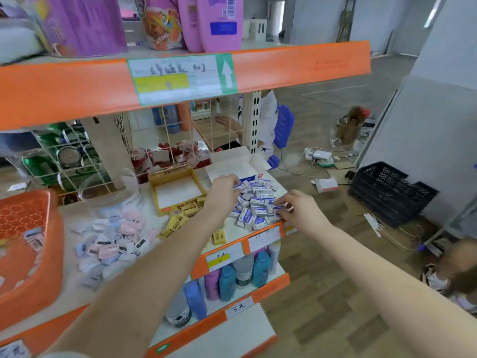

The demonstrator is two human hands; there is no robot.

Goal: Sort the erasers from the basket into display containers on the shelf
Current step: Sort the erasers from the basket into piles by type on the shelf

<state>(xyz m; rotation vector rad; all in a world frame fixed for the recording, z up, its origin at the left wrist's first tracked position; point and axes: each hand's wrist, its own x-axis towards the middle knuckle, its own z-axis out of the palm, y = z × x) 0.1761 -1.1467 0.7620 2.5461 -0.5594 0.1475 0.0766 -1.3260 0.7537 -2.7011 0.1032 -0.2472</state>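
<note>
A heap of blue-and-white erasers [254,202] lies on the white shelf [69,215] at its right end. My left hand [223,189] curls its fingers over erasers at the heap's far left side. At the heap's right edge, my right hand [296,206] pinches a blue-and-white eraser. Yellow erasers [178,222] are scattered in front of an open yellow display box [178,188]. Pink, blue and white erasers [113,236] spread below a clear plastic jar [113,192]. The orange basket [28,244] at the left still holds a few erasers.
A white open box [232,165] stands behind the blue heap. Wire racks with red packs [167,156] and green cans [59,156] fill the shelf's back. Bottles [227,277] stand on the lower shelves. A black crate [387,189] sits on the floor; another person [263,120] sits behind the shelf.
</note>
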